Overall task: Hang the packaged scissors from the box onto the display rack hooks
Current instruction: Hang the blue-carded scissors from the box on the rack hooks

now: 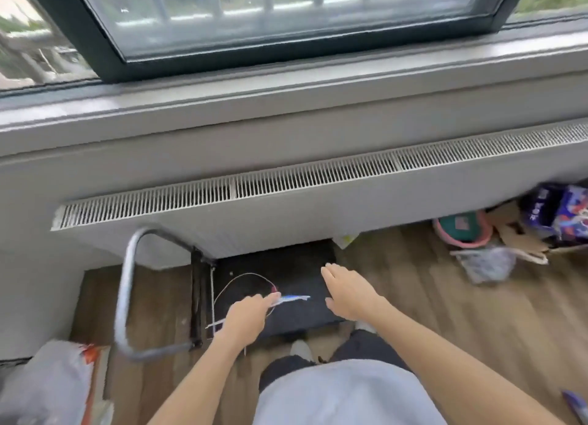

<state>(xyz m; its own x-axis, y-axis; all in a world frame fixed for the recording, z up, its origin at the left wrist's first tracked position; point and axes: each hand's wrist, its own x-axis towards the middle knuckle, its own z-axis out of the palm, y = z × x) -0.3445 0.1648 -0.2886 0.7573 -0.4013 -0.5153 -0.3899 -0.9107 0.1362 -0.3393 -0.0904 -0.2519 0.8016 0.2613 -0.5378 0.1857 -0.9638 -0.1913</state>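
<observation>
My left hand (246, 313) pinches a thin flat package (291, 298), seen edge-on with blue and white print, and holds it over a dark platform (286, 265). Whether scissors are inside cannot be made out. My right hand (348, 292) hovers open, fingers straight, just right of the package and above the same dark platform. A thin wire loop (241, 276) curves above my left hand. No box and no display rack hooks are identifiable in this view.
A bent metal tube frame (125, 284) stands left of the platform. A long radiator (286, 182) runs under the window sill. A white bag (54, 383) lies at lower left. Bags, cardboard and a pink-rimmed basket (463, 230) clutter the right floor.
</observation>
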